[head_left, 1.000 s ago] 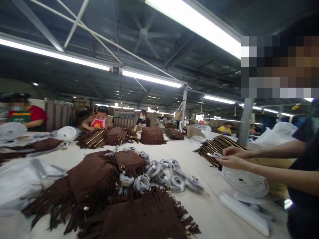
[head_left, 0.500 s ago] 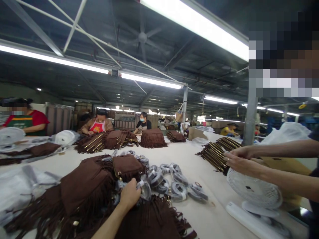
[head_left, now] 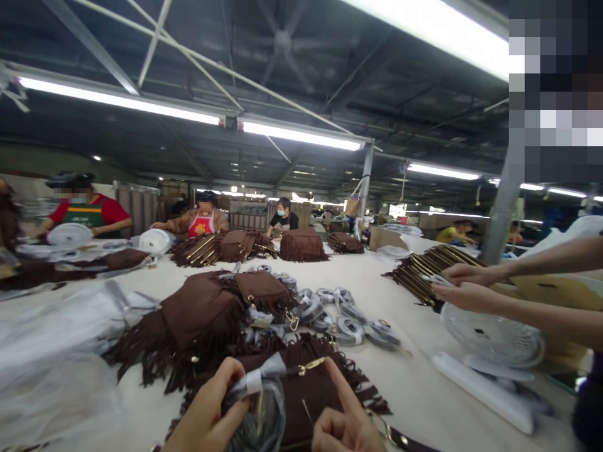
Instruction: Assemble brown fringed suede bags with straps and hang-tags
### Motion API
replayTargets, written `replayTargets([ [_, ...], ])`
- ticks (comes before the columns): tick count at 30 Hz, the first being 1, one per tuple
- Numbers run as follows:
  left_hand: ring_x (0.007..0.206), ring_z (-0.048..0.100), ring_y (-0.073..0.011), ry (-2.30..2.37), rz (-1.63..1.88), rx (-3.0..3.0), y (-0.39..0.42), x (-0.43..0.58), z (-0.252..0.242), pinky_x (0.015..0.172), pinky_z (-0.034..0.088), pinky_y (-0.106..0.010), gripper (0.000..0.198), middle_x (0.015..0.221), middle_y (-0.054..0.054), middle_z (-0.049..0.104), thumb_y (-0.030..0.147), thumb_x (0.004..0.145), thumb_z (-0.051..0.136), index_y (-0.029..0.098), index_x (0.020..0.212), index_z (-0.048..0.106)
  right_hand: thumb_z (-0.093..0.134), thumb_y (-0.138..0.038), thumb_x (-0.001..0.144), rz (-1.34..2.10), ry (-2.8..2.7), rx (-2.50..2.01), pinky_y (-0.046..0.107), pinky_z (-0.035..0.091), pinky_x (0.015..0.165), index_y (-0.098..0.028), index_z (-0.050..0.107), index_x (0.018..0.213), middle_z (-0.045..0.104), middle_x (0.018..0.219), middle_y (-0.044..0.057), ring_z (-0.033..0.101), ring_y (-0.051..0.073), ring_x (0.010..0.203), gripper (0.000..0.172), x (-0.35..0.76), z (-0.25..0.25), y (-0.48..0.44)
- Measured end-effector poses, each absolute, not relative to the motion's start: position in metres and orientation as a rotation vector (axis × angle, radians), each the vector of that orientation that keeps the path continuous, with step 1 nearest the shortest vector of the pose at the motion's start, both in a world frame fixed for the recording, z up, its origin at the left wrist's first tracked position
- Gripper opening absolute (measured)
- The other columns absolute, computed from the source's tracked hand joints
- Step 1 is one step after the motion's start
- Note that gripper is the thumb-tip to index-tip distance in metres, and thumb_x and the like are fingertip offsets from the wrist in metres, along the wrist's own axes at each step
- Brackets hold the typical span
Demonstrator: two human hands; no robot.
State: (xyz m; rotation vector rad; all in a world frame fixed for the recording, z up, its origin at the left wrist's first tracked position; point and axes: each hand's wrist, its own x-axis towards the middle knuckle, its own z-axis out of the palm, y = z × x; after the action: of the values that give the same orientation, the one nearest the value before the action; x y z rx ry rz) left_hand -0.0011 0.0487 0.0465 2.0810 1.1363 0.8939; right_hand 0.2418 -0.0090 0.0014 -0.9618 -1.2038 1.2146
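My left hand [head_left: 214,408] grips a coiled strap in grey plastic wrap with a white band [head_left: 257,402], at the bottom centre. To its right is my right hand [head_left: 346,414], its index finger stretched up to a gold clasp [head_left: 311,365] and its other fingers curled; whether they hold anything is hidden. Under both hands lies a brown fringed bag [head_left: 306,398]. A strap with gold hardware [head_left: 400,438] runs beside my right hand. Behind, more brown fringed bags [head_left: 202,307] lie beside a pile of wrapped coiled straps [head_left: 351,329].
Clear plastic bags [head_left: 61,351] cover the table's left side. At the right, a person's hands [head_left: 464,285] hold a small item above a white fan [head_left: 490,333], near stacked gold-edged pieces [head_left: 424,270]. Other people sit across the table [head_left: 362,267], behind brown stacks.
My left hand has come back from the pile with a wrapped strap. My right hand has entered at the bottom, touching the clasp. The camera view has shifted.
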Motion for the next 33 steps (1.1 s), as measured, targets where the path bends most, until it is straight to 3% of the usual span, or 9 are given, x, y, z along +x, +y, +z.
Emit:
replayTargets([
  [3,0.079,0.054,-0.0178,1.125,0.871,2.043,0.032,-0.016,0.025,0.073,0.044,-0.024,0.017,0.080,0.001,0.056,0.041,0.088,0.045,0.024,0.089,0.048,0.082,-0.041,0.067,1.291,-1.144,-0.881,0.019,0.036,0.045,-0.027,-0.020,0.149,0.060,0.066,-0.009,0.053,0.009,0.045,0.132,0.225,-0.003,-0.007],
  [5,0.080,0.054,-0.0179,1.095,0.833,2.033,0.024,-0.022,0.018,0.074,0.045,-0.024,0.017,0.081,0.001,0.057,0.041,0.089,0.045,0.024,0.090,0.047,0.082,-0.040,0.065,1.322,-1.216,-0.869,0.018,0.034,0.043,-0.031,0.017,0.151,0.062,0.072,-0.007,0.052,0.007,0.044,0.109,0.223,-0.002,-0.006],
  [7,0.080,0.055,-0.0177,1.089,0.787,2.038,0.018,-0.027,0.018,0.075,0.045,-0.023,0.017,0.082,0.001,0.057,0.040,0.089,0.043,0.023,0.090,0.047,0.082,-0.042,0.064,1.350,-1.326,-0.890,0.017,0.032,0.043,-0.022,0.059,0.124,0.062,0.067,-0.005,0.048,0.005,0.042,0.066,0.224,0.001,-0.006],
  [9,0.082,0.056,-0.0179,1.090,0.739,2.076,0.013,-0.029,0.024,0.076,0.046,-0.024,0.016,0.084,0.000,0.060,0.037,0.088,0.042,0.023,0.092,0.049,0.078,-0.045,0.069,1.344,-1.409,-0.960,0.017,0.027,0.041,-0.016,0.070,0.093,0.059,0.055,-0.005,0.041,0.003,0.038,0.039,0.225,0.009,-0.007],
  [14,0.100,0.058,-0.0228,1.024,0.733,2.267,0.012,-0.010,0.040,0.088,0.045,-0.027,0.038,0.112,-0.004,0.065,0.031,0.078,0.050,0.027,0.116,0.053,0.074,-0.048,0.071,1.349,-1.428,-1.080,0.018,0.020,0.039,-0.014,0.067,0.084,0.060,0.054,-0.004,0.038,0.004,0.038,0.037,0.216,0.046,-0.004],
  [18,0.079,0.057,-0.0193,0.973,0.821,2.137,0.028,0.020,0.040,0.073,0.044,-0.026,0.023,0.084,-0.004,0.064,0.033,0.088,0.036,0.022,0.084,0.057,0.075,-0.048,0.071,1.300,-1.347,-1.072,0.017,0.016,0.038,-0.016,0.059,0.093,0.057,0.054,-0.007,0.032,0.003,0.037,0.041,0.204,0.059,0.008],
  [21,0.065,0.048,-0.0164,1.008,0.930,1.946,0.043,0.033,0.031,0.062,0.039,-0.026,0.029,0.066,0.000,0.051,0.035,0.089,0.033,0.021,0.067,0.045,0.077,-0.049,0.070,1.125,-1.268,-1.035,0.017,0.023,0.040,-0.019,0.052,0.095,0.058,0.057,-0.008,0.041,0.005,0.038,0.046,0.202,0.050,0.017],
  [25,0.063,0.044,-0.0157,0.994,1.004,1.848,0.051,0.034,0.021,0.060,0.035,-0.026,0.028,0.064,0.002,0.045,0.036,0.088,0.036,0.021,0.065,0.043,0.074,-0.041,0.074,0.953,-1.279,-1.074,0.019,0.034,0.044,-0.021,0.046,0.091,0.057,0.059,-0.009,0.054,0.009,0.043,0.038,0.203,0.035,0.019],
  [33,0.067,0.052,-0.0167,0.947,1.144,1.981,0.042,0.033,0.017,0.065,0.041,-0.024,0.024,0.072,-0.001,0.058,0.027,0.091,0.040,0.019,0.081,0.061,0.064,-0.028,0.079,0.826,-1.354,-1.184,0.019,0.036,0.044,-0.023,0.042,0.091,0.053,0.057,-0.011,0.054,0.009,0.044,0.026,0.205,0.037,0.015],
])
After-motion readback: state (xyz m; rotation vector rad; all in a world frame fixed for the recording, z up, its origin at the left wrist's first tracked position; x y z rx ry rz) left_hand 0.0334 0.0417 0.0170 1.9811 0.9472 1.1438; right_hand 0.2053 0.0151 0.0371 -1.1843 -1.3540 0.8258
